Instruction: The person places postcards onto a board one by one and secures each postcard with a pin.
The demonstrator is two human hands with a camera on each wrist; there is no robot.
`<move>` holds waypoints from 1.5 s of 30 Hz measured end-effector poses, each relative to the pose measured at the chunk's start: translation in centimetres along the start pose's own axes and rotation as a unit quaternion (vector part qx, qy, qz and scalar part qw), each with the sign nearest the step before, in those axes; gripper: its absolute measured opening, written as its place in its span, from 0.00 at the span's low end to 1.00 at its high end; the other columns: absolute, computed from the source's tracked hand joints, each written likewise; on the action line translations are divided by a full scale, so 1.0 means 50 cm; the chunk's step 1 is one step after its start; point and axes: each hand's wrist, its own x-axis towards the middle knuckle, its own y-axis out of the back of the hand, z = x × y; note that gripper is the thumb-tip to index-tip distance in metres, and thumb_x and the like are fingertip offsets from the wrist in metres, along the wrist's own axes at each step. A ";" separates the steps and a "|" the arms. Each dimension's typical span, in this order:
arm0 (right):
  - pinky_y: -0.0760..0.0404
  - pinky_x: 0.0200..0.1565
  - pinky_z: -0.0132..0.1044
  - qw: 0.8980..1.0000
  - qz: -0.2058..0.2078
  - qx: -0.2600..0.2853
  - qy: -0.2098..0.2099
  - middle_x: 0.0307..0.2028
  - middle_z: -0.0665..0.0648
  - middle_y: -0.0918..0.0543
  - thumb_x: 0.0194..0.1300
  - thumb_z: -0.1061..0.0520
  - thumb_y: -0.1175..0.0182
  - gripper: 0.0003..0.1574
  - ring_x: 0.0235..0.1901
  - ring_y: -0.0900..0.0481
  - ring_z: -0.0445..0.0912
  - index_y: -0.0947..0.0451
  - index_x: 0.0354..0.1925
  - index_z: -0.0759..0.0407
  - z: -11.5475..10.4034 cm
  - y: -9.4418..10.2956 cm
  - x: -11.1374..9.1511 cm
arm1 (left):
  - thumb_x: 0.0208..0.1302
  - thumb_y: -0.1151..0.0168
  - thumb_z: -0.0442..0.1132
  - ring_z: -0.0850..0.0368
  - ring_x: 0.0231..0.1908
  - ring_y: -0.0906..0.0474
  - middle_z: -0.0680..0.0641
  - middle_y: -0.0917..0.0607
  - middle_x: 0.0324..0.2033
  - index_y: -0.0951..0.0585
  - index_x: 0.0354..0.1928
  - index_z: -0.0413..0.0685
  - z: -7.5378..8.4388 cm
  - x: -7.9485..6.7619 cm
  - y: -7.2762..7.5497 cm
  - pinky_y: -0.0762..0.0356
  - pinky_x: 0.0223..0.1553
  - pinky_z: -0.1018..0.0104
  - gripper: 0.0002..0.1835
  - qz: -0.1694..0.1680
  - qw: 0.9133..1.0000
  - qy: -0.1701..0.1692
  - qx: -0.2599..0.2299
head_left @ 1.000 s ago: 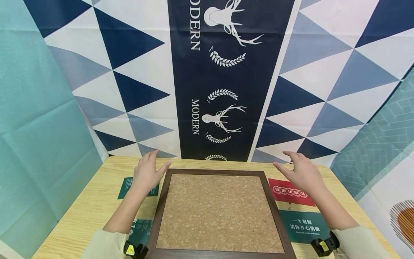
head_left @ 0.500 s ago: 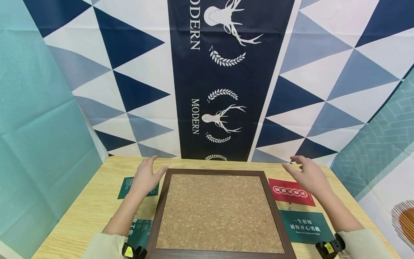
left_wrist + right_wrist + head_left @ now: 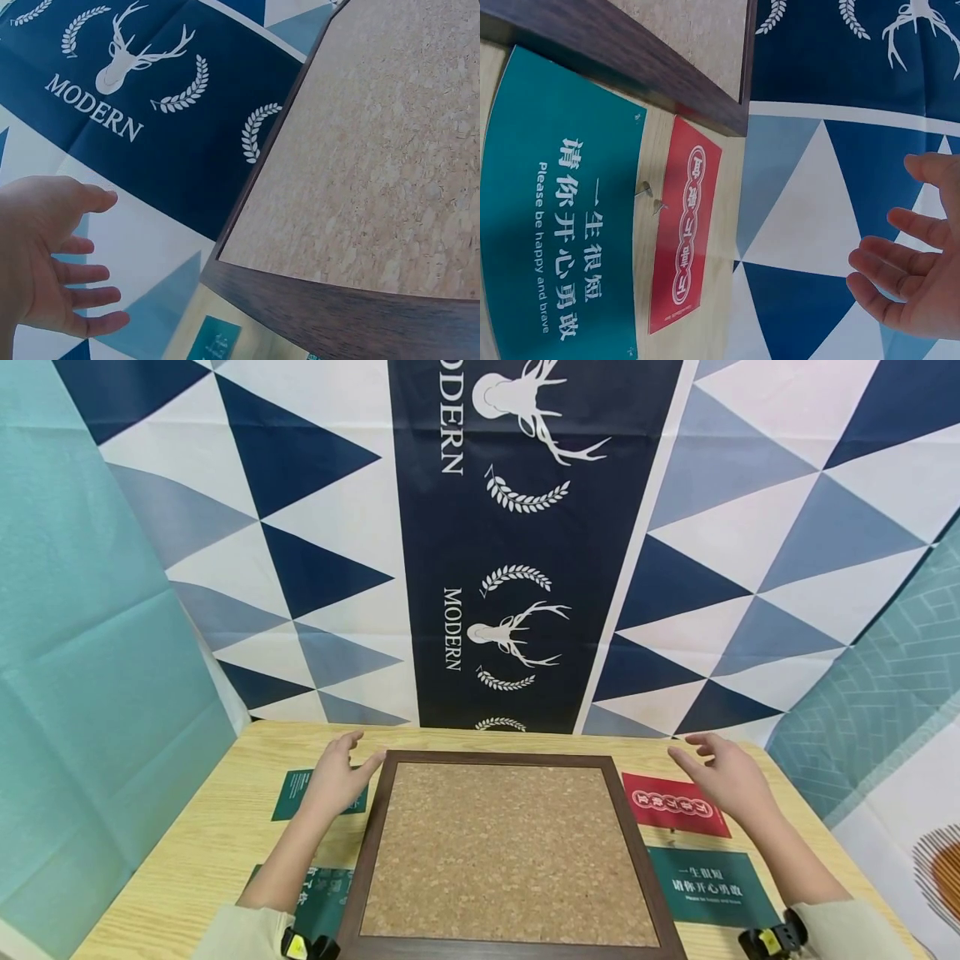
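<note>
A cork board (image 3: 510, 852) in a dark brown wooden frame lies between the two hands. My left hand (image 3: 334, 778) is held beside its far left corner, over a dark green card (image 3: 291, 795). Its fingers are spread and hold nothing, as the left wrist view shows. Off the far right corner is my right hand (image 3: 731, 777), fingers relaxed and palm bare in the right wrist view. A red card (image 3: 663, 806) with white characters lies near it. Closer to me is a green card (image 3: 708, 885) with white writing. Two small pushpins (image 3: 643, 188) lie between these cards.
Another green card (image 3: 324, 893) lies left of the board, partly under the left forearm. The wooden table (image 3: 180, 843) ends at a patterned cloth backdrop (image 3: 517, 527). Teal cloth (image 3: 97, 652) hangs on the left side. A camera (image 3: 772, 937) is strapped to the right wrist.
Both hands have drawn back slightly toward me. The right hand has also shifted outward to the right, away from the board. The board and cards stay in place.
</note>
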 end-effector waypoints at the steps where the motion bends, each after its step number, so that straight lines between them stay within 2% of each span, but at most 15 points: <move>1: 0.23 0.42 0.59 1.000 -0.001 0.000 -0.001 0.51 0.77 0.26 0.66 0.36 0.51 0.42 0.48 0.26 0.68 0.32 0.56 0.72 0.003 -0.001 0.000 | 0.67 0.47 0.53 0.33 0.58 0.32 0.30 0.34 0.62 0.40 0.68 0.36 -0.001 0.000 -0.001 0.29 0.54 0.42 0.36 -0.001 1.000 0.002 -0.002; 19: 0.23 0.40 0.57 0.998 -0.023 0.003 -0.050 0.47 0.79 0.26 0.66 0.37 0.51 0.43 0.43 0.26 0.68 0.33 0.54 0.76 0.049 -0.013 -0.012 | 0.67 0.46 0.50 0.35 0.56 0.29 0.31 0.31 0.60 0.36 0.65 0.37 -0.040 -0.002 -0.022 0.25 0.49 0.46 0.32 -0.019 0.999 0.040 -0.030; 27: 0.23 0.38 0.55 0.998 -0.019 0.000 -0.063 0.46 0.79 0.26 0.66 0.37 0.50 0.42 0.41 0.26 0.67 0.32 0.53 0.77 0.072 -0.018 -0.019 | 0.67 0.46 0.48 0.40 0.51 0.26 0.32 0.28 0.58 0.33 0.64 0.36 -0.047 -0.005 -0.028 0.24 0.44 0.49 0.30 -0.020 0.999 0.038 -0.028; 37: 0.22 0.38 0.54 0.996 -0.035 -0.003 -0.087 0.44 0.79 0.25 0.66 0.38 0.50 0.42 0.40 0.25 0.66 0.32 0.51 0.78 0.105 -0.024 -0.024 | 0.66 0.46 0.48 0.37 0.55 0.28 0.33 0.28 0.59 0.33 0.63 0.35 -0.056 -0.011 -0.044 0.25 0.49 0.46 0.30 -0.032 0.997 0.050 -0.048; 45: 0.23 0.39 0.54 0.993 -0.050 -0.005 -0.106 0.44 0.79 0.25 0.66 0.37 0.50 0.43 0.40 0.26 0.66 0.31 0.51 0.78 0.132 -0.030 -0.024 | 0.66 0.46 0.48 0.36 0.56 0.29 0.33 0.27 0.58 0.32 0.62 0.36 -0.063 -0.016 -0.055 0.25 0.48 0.46 0.29 -0.035 0.997 0.058 -0.041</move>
